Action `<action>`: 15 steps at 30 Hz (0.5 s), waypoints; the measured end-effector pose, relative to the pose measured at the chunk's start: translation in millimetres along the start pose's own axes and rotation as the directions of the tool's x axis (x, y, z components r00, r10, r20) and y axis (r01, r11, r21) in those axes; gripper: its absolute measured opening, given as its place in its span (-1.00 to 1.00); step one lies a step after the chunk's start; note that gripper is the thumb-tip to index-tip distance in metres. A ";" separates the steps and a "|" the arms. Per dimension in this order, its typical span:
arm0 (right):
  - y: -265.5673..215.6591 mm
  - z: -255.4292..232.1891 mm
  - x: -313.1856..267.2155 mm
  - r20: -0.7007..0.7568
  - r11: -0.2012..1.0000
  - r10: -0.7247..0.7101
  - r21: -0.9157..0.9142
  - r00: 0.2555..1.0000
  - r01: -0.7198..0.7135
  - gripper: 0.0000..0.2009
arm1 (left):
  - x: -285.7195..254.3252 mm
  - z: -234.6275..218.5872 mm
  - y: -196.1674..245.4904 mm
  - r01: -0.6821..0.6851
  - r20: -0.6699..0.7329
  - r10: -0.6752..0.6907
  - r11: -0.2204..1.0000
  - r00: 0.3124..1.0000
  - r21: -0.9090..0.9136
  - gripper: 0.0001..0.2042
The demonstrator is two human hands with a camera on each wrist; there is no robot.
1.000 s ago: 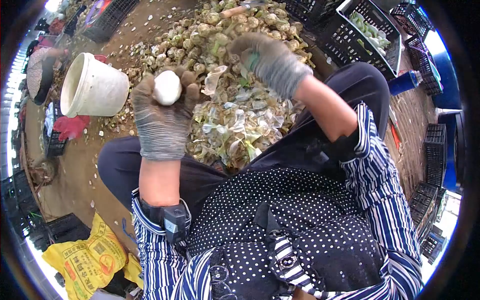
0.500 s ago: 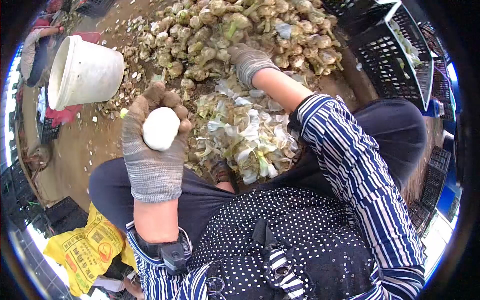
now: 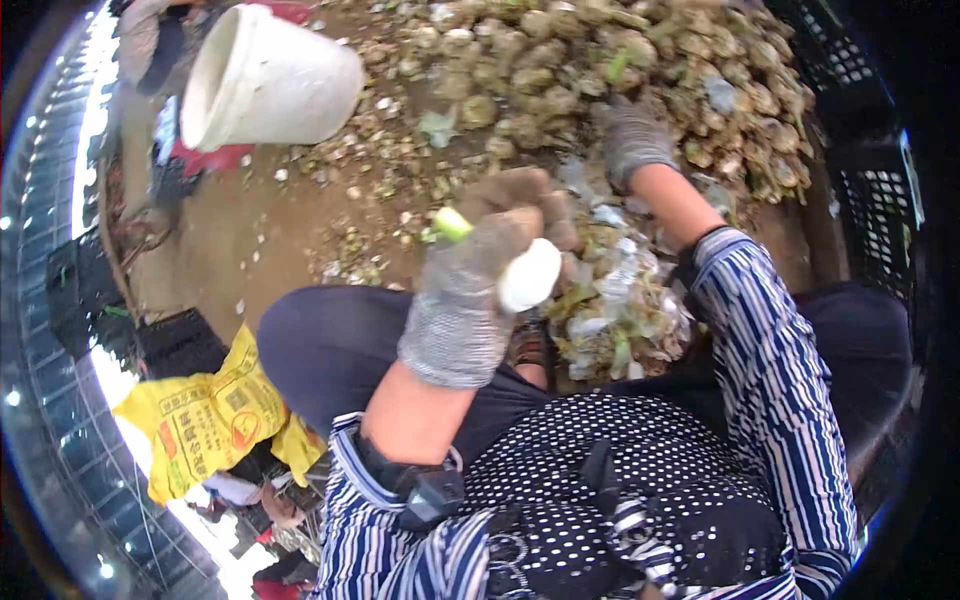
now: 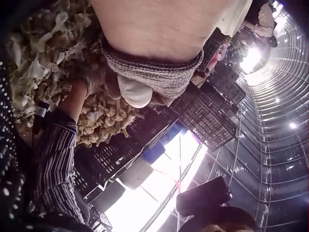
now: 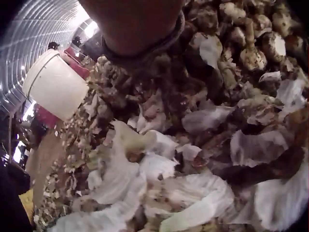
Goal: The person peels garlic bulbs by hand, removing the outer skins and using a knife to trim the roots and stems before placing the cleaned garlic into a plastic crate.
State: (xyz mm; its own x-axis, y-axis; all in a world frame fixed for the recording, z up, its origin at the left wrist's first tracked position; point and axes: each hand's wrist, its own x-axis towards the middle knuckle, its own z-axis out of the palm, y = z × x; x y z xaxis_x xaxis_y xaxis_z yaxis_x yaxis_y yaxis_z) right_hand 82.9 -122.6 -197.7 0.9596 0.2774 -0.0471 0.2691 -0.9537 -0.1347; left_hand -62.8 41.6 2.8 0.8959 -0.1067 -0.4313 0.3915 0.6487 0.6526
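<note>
The gloved left hand (image 3: pixel 478 285) curls round a peeled white bulb (image 3: pixel 530 275), with a pale green stem (image 3: pixel 452 224) sticking out at its other side. The same white bulb (image 4: pixel 134 92) shows against the knitted glove (image 4: pixel 157 77) in the left wrist view. In the head view the gloved right hand (image 3: pixel 637 142) reaches down onto the near side of a heap of unpeeled bulbs (image 3: pixel 720 125); its fingertips are hidden there. Loose peelings (image 3: pixel 620 300) lie below it. The right wrist view shows papery skins (image 5: pixel 198 208) and bulbs (image 5: pixel 253 59), with the right fingers out of sight.
A white bucket (image 3: pixel 285 85) stands at the upper left, with small scraps scattered on the brown floor (image 3: pixel 215 250) beside it. Black crates (image 3: pixel 875 215) line the right side. A yellow sack (image 3: pixel 205 425) lies at the lower left, and another person is partly visible at the top left.
The left hand has turned and moved right with the white bulb, showing the green stem. From above the heap, the right hand has come down onto it. The head view has shifted.
</note>
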 end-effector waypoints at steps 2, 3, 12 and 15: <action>-12.2 -53.3 17.7 0.286 1.000 0.006 0.023 0.958 -0.013 -0.59 | -7.4 3.0 2.0 -0.047 -0.118 0.054 0.997 0.991 0.068 -0.68; -14.3 -59.2 15.0 0.026 0.953 -0.095 0.293 0.995 0.084 -0.60 | -9.6 0.4 3.0 -0.079 -0.146 0.095 0.991 0.985 0.111 -0.67; -91.9 -242.8 -53.1 -0.223 0.282 -0.768 0.724 0.600 0.629 -0.65 | -21.4 -44.7 4.3 -0.117 -0.084 0.140 0.964 0.987 0.239 -0.44; -105.8 -249.7 -74.7 -0.217 0.260 -0.825 0.675 0.522 0.691 -0.61 | -24.8 -43.2 10.0 -0.194 0.065 0.194 0.981 0.979 -0.010 -0.70</action>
State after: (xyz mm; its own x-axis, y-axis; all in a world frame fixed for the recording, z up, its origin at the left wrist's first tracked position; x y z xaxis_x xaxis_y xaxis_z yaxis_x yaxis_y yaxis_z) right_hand 3.3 -71.5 67.2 0.2964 0.9065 0.3008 0.6775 0.0225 -0.7352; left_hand -90.2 83.3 -6.9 0.9666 -0.0273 -0.2548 0.2080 0.6645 0.7178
